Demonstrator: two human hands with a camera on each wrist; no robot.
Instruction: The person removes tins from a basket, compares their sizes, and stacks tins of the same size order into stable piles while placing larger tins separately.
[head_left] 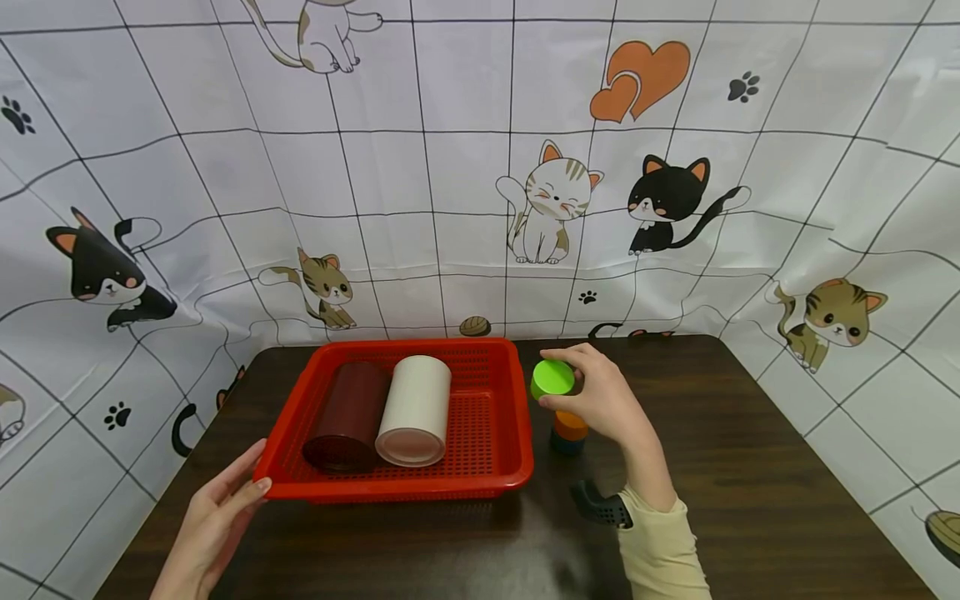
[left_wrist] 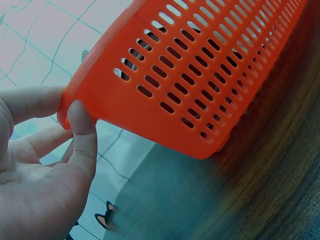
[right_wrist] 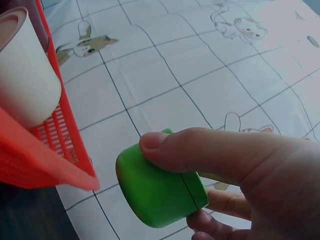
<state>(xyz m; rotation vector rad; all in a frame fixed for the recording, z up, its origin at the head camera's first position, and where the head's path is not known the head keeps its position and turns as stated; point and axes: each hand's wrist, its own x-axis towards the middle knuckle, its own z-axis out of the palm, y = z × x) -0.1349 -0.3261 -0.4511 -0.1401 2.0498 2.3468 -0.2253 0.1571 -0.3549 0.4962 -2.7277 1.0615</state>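
My left hand (head_left: 220,518) pinches the front left corner of a red plastic basket (head_left: 487,482) between thumb and fingers. In the left wrist view, the thumb (left_wrist: 81,120) lies against the rim beside the slotted wall. Inside the basket, a dark brown cylinder (head_left: 351,408) and a white cylinder (head_left: 417,400) lie side by side. Right of the basket, my right hand (head_left: 603,392) grips a small green rounded container (head_left: 552,377), held off the table. A seam runs round the green container (right_wrist: 157,185) near one end in the right wrist view.
Just below my right hand stands a small orange and blue object (head_left: 569,432), partly covered by the hand. A dark wood table (head_left: 735,467) bears everything. Behind it hangs a white sheet (head_left: 465,167) with grid lines and cartoon cats. A black strap (head_left: 603,507) sits at my right wrist.
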